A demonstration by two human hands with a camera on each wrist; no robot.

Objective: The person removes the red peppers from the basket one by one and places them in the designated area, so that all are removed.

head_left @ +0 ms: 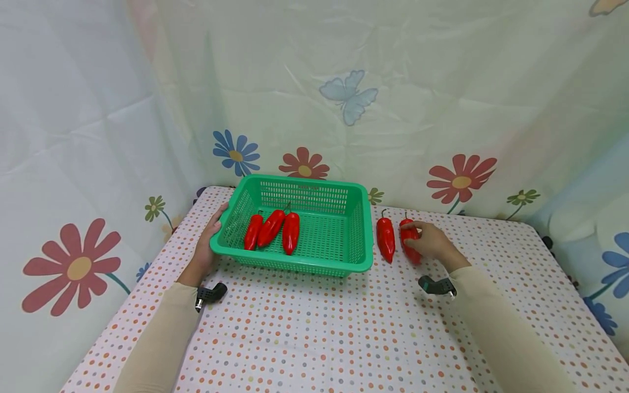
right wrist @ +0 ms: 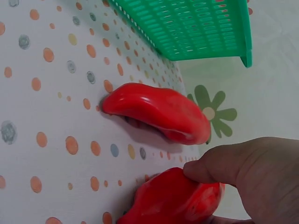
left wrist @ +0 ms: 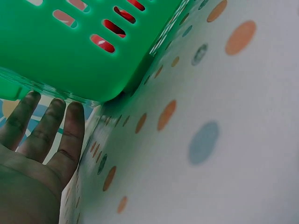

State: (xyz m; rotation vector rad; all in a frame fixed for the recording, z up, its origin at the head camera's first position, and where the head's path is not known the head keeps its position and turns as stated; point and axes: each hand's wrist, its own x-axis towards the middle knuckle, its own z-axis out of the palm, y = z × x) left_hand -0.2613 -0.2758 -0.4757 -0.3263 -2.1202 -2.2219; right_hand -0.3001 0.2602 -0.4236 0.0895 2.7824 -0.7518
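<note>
1. One red pepper (right wrist: 166,198) sits within the grip of the right hand (head_left: 431,242), lying between the thumb and the fingers, on the right part of the desk (head_left: 295,338). Its stem points away from the person.
2. That grip is closed on the pepper: the right wrist view shows the thumb pressed to its surface, with a bit of finger at the lower edge of the picture. Whether the pepper's underside touches the cloth, I cannot tell.
3. A second pepper (head_left: 385,240) lies just to the left of the held one, apart from the hand, its stem also pointing away.
4. Farther left stands a green basket (head_left: 295,261) with slotted walls, near the second pepper.
5. Three more peppers lie in its left half: a left one (head_left: 253,232), a slanted middle one (head_left: 271,228) and a right one (head_left: 290,233).
6. The left hand (head_left: 208,234) rests against the basket's left side, its fingers extended and their tips at the rim; this grip is not curled round anything.
7. Dotted cloth covers the desk; beige sleeves (head_left: 501,327) cover both arms, and a dark device (head_left: 437,285) sits at each wrist.
8. Behind hangs a pale sheet (head_left: 275,82) printed with flowers and a blue butterfly (head_left: 350,98).
</note>
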